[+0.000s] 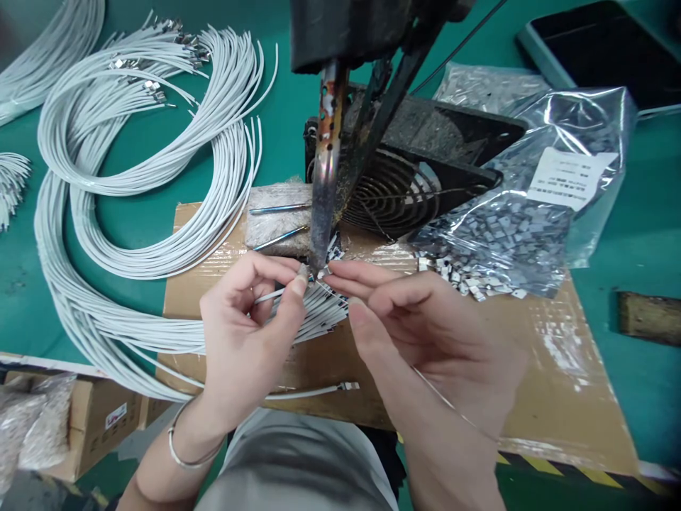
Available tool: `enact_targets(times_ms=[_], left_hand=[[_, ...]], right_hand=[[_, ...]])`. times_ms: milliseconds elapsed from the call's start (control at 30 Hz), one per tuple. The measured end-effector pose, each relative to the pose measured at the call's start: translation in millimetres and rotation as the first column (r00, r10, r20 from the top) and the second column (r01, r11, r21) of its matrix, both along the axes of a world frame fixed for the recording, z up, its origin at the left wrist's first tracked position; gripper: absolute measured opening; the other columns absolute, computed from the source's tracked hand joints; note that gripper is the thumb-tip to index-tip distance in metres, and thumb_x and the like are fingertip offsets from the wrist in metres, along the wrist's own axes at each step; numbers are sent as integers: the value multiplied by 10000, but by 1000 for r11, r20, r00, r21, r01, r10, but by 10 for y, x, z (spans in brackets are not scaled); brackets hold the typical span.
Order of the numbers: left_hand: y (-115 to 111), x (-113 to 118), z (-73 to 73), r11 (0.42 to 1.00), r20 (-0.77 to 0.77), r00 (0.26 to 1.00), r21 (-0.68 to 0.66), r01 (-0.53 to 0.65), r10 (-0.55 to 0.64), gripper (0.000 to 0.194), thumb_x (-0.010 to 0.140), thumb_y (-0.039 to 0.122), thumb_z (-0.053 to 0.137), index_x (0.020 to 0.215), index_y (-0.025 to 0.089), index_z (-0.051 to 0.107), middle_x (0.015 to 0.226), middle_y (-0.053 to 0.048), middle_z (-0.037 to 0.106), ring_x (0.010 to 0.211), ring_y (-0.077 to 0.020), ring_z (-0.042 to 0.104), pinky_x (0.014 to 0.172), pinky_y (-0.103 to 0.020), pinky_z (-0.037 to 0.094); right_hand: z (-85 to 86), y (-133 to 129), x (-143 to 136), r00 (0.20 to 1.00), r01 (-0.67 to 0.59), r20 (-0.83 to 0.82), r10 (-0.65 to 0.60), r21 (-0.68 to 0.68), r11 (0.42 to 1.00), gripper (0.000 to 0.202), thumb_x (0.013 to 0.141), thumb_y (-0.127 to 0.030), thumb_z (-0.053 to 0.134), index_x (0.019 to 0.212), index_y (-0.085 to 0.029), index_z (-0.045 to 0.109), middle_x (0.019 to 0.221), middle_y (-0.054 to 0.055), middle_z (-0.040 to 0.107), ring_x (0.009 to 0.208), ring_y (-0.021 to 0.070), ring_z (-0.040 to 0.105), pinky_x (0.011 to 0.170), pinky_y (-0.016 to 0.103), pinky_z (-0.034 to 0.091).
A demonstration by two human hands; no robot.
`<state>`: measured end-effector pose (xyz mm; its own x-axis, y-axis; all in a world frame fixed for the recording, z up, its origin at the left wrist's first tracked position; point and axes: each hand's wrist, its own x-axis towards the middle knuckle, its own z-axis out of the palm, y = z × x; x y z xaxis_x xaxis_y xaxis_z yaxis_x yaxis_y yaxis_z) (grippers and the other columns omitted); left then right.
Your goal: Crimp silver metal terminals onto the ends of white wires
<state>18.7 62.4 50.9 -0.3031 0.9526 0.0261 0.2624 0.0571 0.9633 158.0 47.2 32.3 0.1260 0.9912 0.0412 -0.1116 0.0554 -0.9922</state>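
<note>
My left hand (250, 333) pinches a white cable (269, 296) between thumb and index finger, its end right at the tip of the soldering iron (325, 170). My right hand (430, 348) is curled opposite, with its index and middle fingertips against a small metal terminal (323, 272) under the iron. A thin solder wire (444, 399) runs out of my right palm toward the wrist; its front end is hidden by the fingers. Beneath both hands lies a bundle of white cables (324, 316) with metal ends. One cable with a metal end (348, 386) lies apart, nearer to me.
Coiled white cables (154, 167) cover the left side. A black fan (394, 191) stands behind the iron. To the right, a plastic bag (532, 213) spills metal terminals (473, 278) onto the cardboard (553, 376). A phone-like device (611, 53) lies at the back right.
</note>
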Motion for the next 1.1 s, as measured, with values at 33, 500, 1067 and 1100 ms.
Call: enact_targets(times_ms=[33,500,1067,1100], left_hand=[[-3,-1,-2,1000,-2,1000,1,1,-1,166,834,63,780,757,203,738,878,-11,795,726,-122,635,456,-222,321],[13,4,3,1000,11,1000,8,7,-7,167,835,64,773,748,199,724,867,2,792,676,-96,584,462,-211,325],[-15,-23,-1,1000,3,1000,7,10,-10,168,833,57,782,758,198,731,886,-9,796,604,-90,541,456,-227,323],[-11,-23,-5,1000,3,1000,7,9,-9,167,831,59,784,756,198,730,884,-10,797,603,-91,542,455,-227,323]], right_hand=[[1,3,-2,1000,-1,1,1,0,1000,198,970,-88,727,858,-244,674,1145,9,843,1088,188,822,1044,309,665],[2,-1,-20,1000,13,1,-13,19,1000,194,961,-81,740,870,-243,685,1160,11,841,1096,179,822,1037,304,672],[17,0,-42,999,41,17,-41,6,999,206,961,-65,729,865,-242,681,1157,-6,841,1070,158,826,1023,267,665],[23,-3,-45,999,40,16,-40,8,999,205,960,-67,731,865,-242,682,1158,-7,841,1073,159,826,1021,268,666]])
